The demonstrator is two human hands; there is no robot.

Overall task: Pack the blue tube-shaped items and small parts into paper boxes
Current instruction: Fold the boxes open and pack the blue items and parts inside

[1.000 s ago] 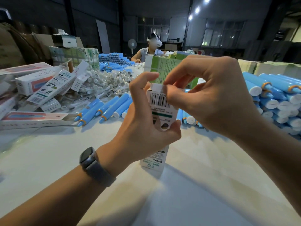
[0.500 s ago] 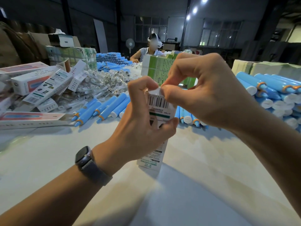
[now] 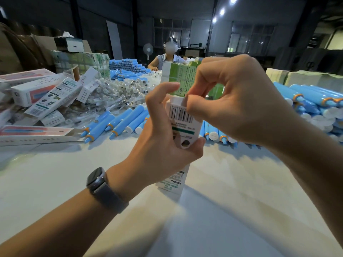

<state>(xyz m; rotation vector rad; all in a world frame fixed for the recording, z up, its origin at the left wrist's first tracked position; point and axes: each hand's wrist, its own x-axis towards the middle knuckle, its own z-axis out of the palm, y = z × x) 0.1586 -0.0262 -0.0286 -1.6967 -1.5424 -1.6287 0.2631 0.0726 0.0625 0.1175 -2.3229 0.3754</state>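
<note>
A narrow white paper box with a barcode stands upright, its lower end on the white table. My left hand grips its middle, thumb across the front. My right hand pinches the box's top flap between thumb and forefinger. Loose blue tubes with orange rings lie behind on the left, and a big heap of blue tubes fills the right. Small parts in clear bags are piled behind the left tubes. What is inside the box is hidden.
Flat and folded white boxes are stacked at the far left. A green-and-white carton stands just behind my hands. Another person sits at the far end by more blue tubes. Cardboard cartons stand back right.
The box and both hands sit a little lower and left in view. My right thumb and forefinger have pushed the top flap down toward the box's opening.
</note>
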